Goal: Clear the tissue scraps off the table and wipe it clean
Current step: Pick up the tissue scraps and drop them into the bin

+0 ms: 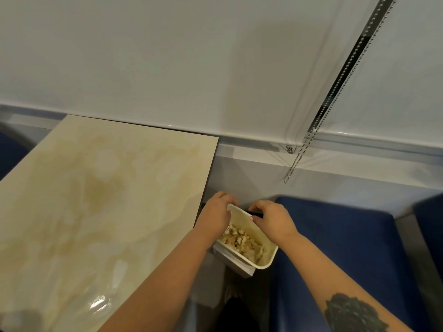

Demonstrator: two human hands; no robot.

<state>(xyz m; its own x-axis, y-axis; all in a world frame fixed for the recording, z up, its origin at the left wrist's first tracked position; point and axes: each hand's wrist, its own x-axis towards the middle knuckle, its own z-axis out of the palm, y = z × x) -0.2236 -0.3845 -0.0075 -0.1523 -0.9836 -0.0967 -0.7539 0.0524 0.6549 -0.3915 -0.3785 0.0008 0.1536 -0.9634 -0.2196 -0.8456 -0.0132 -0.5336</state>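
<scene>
Both of your hands are down at the right edge of the table [96,200], working over a small cream bin [266,255] that sits in the gap between the table and the blue seat [335,236]. Your left hand [215,213] is at the bin's far left corner, fingers curled over the rim there and gripping it. Your right hand [271,219] is just across from it on the far right part of the rim, fingers bent and pinching the edge, with something dark showing just beyond the fingertips; what that dark piece is, you can't tell from here. The two hands are close but not touching.

The tissue scraps [242,240] are inside the bin, a crumpled whitish-tan heap lying on its floor, partly tucked under your left wrist. The bin is tilted, its near corner dropping lower toward your legs, and a pale flat panel [236,262] shows against its near outer wall.

The tabletop itself is a beige marbled slab with a bright glare spot near its front edge. Behind it runs a white roller blind [191,56], and a beaded chain [335,92] hangs down at the right, ending in a loop above the seat. Your right forearm carries a dark tattoo [352,312].
</scene>
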